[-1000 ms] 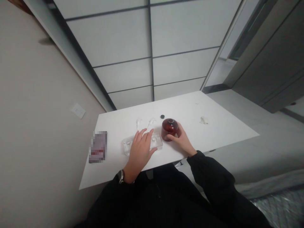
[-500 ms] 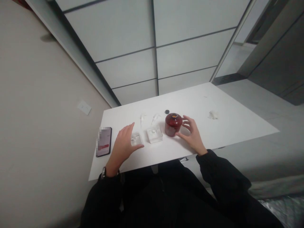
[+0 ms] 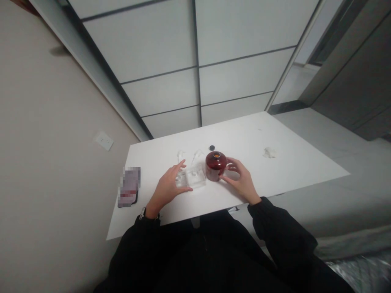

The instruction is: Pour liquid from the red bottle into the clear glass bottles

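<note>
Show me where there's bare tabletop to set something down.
Widest: right of the right hand, around the crumpled white scrap. Smaller: between the phone and the left hand. Crowded: the middle, around the red bottle, clear containers, white pieces and black cap.

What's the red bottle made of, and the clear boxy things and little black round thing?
The red bottle looks like shiny tinted glass, with pale glints near its neck, or maybe plastic. The clear boxy things seem smooth glass or clear plastic: they're see-through. The little black round thing looks plain and dark, perhaps plastic; too small to tell.
</note>
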Demonstrator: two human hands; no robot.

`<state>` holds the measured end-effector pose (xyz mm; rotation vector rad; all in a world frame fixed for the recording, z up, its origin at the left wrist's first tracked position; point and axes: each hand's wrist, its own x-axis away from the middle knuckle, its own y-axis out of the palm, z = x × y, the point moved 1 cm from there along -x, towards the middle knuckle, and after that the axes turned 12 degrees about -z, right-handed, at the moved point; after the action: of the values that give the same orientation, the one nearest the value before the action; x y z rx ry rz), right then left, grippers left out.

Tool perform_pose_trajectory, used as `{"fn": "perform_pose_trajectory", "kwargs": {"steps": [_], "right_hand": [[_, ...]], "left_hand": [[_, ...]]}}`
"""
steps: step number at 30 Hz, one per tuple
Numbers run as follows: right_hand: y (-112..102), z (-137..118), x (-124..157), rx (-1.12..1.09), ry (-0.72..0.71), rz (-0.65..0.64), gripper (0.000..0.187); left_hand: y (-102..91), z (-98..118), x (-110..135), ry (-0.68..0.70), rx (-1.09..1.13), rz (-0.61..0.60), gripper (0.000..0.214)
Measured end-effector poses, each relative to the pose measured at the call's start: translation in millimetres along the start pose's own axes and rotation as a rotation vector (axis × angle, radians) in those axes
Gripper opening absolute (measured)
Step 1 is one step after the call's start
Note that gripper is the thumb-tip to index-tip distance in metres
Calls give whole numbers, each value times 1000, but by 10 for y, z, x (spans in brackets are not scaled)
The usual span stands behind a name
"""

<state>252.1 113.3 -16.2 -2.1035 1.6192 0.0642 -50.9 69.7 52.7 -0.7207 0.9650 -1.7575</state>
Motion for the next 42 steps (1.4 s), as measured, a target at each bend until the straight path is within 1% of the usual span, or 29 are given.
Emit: {"fn": "perform_pose_trajectory", "kwargs": {"steps": [2, 4, 7, 9, 11, 13, 16, 18, 19, 22, 24, 26, 27, 28, 29, 31, 33, 36, 38, 40, 41, 42], "right_hand": [[2, -13, -3, -26, 10, -10, 68], [-3, -19, 0, -50, 16, 0, 62], [-35, -17, 17, -63, 22, 60, 48], [-84, -20, 28, -63, 37, 108, 44], [-162, -34, 20, -53, 60, 137, 41], [-270, -61, -32, -34, 84, 135, 37], [-461, -96, -241, 7, 100, 102, 32], [-571, -93, -470, 78, 64, 46, 29], [-608, -78, -605, 130, 33, -4, 28], [-610, 33, -1032, 291, -54, -227, 27], [-520, 151, -1276, 400, -64, -382, 37], [-386, 277, -1448, 513, -24, -506, 59], [-317, 333, -1503, 551, -3, -549, 67], [-254, 381, -1541, 572, 11, -580, 67], [-199, 420, -1562, 577, 17, -600, 61], [-126, 472, -1575, 560, 9, -609, 39], [-102, 499, -1568, 535, -2, -604, 26], [-138, 490, -1539, 483, -10, -572, 22], [-203, 430, -1493, 449, -16, -540, 20], [-295, 300, -1404, 374, -25, -476, 22], [-345, 207, -1340, 308, -29, -427, 24], [-393, 98, -1264, 194, -29, -356, 27]], "left_hand": [[9, 15, -14, 10, -5, 14, 98], [14, 14, -25, 14, -9, 30, 94], [20, -16, -42, 26, -1, 39, 96], [24, -46, -56, 33, 1, 41, 95], [29, -79, -70, 38, 3, 42, 95], [32, -113, -85, 44, 8, 45, 94], [34, -160, -102, 43, 17, 58, 95], [34, -187, -109, 45, 18, 62, 96], [34, -198, -111, 50, 17, 63, 97], [37, -218, -111, 70, 9, 68, 100], [39, -222, -108, 75, 2, 77, 102], [38, -220, -104, 75, -5, 86, 104], [37, -219, -103, 72, -6, 87, 104], [35, -218, -102, 70, -6, 85, 104], [33, -216, -101, 68, -4, 82, 104], [30, -215, -102, 67, 2, 72, 104], [31, -214, -105, 63, 9, 63, 105], [41, -214, -113, 52, 23, 64, 108], [51, -215, -117, 48, 32, 73, 110], [63, -217, -119, 50, 42, 80, 110], [68, -220, -119, 54, 50, 80, 110], [74, -223, -119, 56, 59, 79, 109]]}}
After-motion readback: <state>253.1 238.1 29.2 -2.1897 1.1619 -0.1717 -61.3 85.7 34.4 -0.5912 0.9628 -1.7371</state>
